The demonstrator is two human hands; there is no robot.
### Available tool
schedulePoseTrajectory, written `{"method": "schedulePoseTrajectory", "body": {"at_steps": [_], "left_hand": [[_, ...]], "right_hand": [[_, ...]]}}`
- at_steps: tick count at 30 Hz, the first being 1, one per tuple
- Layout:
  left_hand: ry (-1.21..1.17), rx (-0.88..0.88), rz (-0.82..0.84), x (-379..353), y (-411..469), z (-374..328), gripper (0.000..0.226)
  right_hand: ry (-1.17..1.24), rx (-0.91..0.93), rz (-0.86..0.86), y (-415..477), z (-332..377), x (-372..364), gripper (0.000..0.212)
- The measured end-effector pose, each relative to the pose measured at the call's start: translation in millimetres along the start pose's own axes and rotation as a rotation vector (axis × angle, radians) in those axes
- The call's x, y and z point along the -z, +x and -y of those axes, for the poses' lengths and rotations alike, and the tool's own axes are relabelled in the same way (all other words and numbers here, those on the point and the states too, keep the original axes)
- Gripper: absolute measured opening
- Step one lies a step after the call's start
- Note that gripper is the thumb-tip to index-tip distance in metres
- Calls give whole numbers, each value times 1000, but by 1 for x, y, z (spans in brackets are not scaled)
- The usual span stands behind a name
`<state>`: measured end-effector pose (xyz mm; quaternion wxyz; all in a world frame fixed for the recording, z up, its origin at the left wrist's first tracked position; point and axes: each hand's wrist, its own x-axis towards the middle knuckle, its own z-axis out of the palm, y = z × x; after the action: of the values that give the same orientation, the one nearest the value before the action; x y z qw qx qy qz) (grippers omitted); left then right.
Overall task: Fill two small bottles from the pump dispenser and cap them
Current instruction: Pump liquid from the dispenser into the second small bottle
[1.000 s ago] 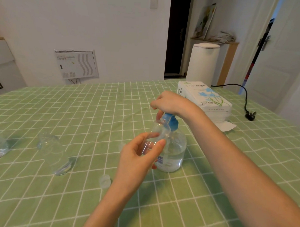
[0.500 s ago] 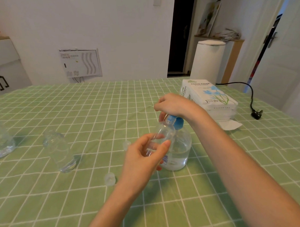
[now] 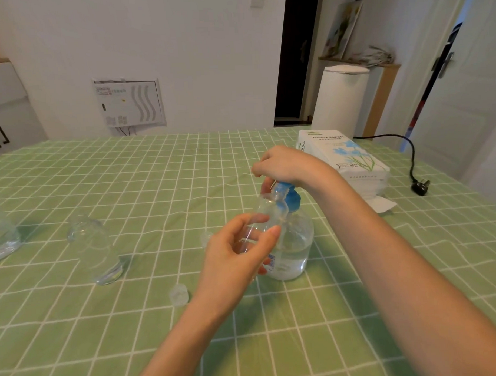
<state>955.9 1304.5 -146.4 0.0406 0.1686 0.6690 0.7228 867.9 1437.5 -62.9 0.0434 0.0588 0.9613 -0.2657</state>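
At the pump (image 3: 291, 199), small bottle (image 3: 266, 215) leans — mouth up-right.

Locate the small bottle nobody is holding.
Head view: the small bottle stands on the tablecloth, left of the left hand, a loose cap between them.

A green checked tablecloth (image 3: 128, 178) covers the table. At its far right lies a white tissue paper pack (image 3: 350, 161), with a black plug (image 3: 421, 186) just right of it. Beyond stands a white bin (image 3: 339, 100).
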Motion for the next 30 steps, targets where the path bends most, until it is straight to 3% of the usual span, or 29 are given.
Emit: {"method": "schedulePoseTrajectory", "body": {"at_steps": [4,14,25,30], "left_hand": [[8,28,-4,2,0,5,15],[7,7,1,1,1,-2,20],[1,25,-9,2,0,3,16],[31,3,-17,2,0,5,15]], "right_hand": [[34,-34,20,1,-5,-7,41],[13,31,-93,1,-3,3,37],[17,14,25,1,-5,-7,41],[55,3,-20,-1,-5,-8,41]]}}
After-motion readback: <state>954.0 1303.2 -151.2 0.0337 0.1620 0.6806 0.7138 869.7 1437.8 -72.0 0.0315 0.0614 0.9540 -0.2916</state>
